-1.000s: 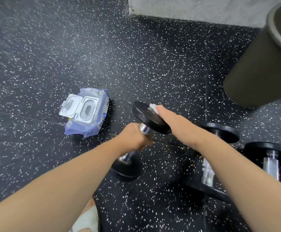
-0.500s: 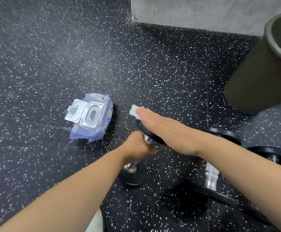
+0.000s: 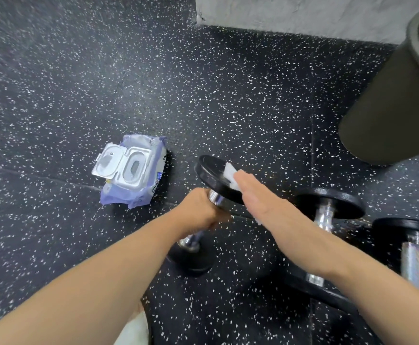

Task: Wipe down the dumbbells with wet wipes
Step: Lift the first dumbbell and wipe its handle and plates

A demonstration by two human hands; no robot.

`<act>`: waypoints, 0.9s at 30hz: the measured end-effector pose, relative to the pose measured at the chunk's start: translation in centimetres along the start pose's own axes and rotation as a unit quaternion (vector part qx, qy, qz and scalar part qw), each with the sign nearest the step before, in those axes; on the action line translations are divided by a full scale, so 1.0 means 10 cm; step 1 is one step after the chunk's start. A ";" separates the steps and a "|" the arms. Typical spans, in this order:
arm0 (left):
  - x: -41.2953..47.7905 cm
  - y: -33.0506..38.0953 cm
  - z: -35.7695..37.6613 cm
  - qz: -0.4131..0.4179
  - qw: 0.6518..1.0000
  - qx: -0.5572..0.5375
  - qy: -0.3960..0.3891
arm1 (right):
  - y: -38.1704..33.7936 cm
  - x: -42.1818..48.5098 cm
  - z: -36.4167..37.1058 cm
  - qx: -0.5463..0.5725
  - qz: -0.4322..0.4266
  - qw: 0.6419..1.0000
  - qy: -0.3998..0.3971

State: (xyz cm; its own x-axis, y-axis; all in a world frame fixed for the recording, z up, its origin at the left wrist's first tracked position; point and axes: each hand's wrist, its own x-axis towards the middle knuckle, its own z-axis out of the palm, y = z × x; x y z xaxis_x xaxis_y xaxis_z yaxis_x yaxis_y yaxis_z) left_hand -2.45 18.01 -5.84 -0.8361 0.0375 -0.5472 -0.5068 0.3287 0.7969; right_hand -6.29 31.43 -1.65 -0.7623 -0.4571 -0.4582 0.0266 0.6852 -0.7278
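Black dumbbell (image 3: 212, 176) in left hand (image 3: 198, 211); right hand (image 3: 257, 196) presses wipe (image 3: 229, 172) on it

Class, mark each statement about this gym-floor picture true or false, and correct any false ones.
1. The left hand grips the dumbbell by its chrome handle. True.
2. The wipes pack has its lid closed. False: the lid is flipped open.
3. The right hand presses a white wipe on the dumbbell's upper plate. True.
4. The wipes pack lies right of the held dumbbell. False: it lies to its left, on the floor.
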 end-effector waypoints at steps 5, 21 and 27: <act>0.01 0.03 0.00 0.015 1.000 0.016 0.010 | -0.20 -0.20 -0.13 0.052 -0.057 0.996 -0.051; 0.05 0.00 -0.01 -0.003 1.000 0.002 0.018 | -0.26 -0.01 -0.33 0.095 0.098 0.991 -0.012; 0.02 0.01 0.01 -0.024 0.998 -0.038 0.042 | -0.28 -0.34 -0.10 0.223 0.041 0.965 0.131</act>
State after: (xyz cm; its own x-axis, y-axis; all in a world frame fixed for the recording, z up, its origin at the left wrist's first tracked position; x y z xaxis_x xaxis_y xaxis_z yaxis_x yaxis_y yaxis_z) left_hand -2.64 18.13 -5.95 -0.8235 -0.0562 -0.5646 -0.5585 0.2553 0.7892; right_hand -4.42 31.65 2.44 -0.8813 -0.2127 -0.4219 0.3250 0.3751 -0.8681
